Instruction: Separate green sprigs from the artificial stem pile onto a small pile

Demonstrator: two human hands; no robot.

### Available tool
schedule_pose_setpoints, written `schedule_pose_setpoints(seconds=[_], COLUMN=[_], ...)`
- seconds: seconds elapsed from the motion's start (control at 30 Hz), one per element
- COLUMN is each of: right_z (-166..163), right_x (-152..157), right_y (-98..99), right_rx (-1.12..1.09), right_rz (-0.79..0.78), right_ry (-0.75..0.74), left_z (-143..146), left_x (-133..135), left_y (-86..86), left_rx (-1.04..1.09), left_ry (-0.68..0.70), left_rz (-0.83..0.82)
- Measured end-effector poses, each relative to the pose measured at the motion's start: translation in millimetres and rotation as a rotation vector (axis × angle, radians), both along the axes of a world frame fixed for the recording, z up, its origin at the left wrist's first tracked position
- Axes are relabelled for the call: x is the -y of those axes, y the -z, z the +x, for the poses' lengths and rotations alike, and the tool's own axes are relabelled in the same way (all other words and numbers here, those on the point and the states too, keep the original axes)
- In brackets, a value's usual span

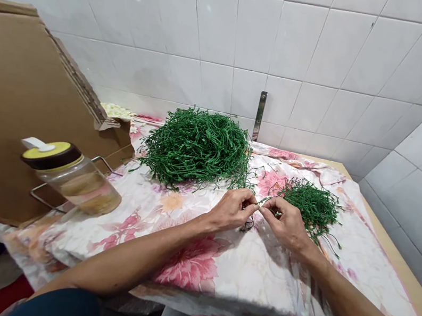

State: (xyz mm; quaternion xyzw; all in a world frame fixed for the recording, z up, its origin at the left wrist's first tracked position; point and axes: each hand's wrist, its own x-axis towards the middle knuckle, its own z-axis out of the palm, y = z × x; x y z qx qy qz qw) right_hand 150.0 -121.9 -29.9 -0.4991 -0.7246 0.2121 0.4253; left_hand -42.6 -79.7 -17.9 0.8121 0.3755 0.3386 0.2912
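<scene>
My left hand (230, 210) and my right hand (287, 223) meet over the flowered cloth, fingertips nearly touching. Both are closed in a pinch around a thin green stem (262, 201), mostly hidden by the fingers. Behind my left hand lies a large heap of green stems (198, 148) with small bud-like tips. A smaller pile of the same stems (310, 204) is just beyond my right hand. Some dark strands hang below the fingertips; what they belong to is unclear.
A floral cloth (130, 252) covers the table, whose wooden edge (399, 265) shows at right. At left, a clear bottle (88, 189) with a yellow-and-brown lid leans beside a large cardboard box (7, 118). A metal bracket (259, 115) stands against the tiled wall (255, 36).
</scene>
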Motion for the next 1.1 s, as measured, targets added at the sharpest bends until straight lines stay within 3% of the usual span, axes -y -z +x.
schedule_pose_setpoints(seconds=[0.5,0.77,1.1], right_z=[5,7,0], right_x=[1,-2,-9], right_y=[-3.8,3.5,20.6], right_rx=[0.084,0.183,0.278], right_rz=[0.079,0.16,0.27], right_ry=[-0.07,-0.145,-0.034], left_z=[-2,1,9], left_x=[-3,-2,-4], left_y=[2.2,6.8,23.7], left_rx=[-0.011,0.013,0.044], left_ry=[0.1,0.095,0.004], left_rz=[-0.127,-0.039,0.16])
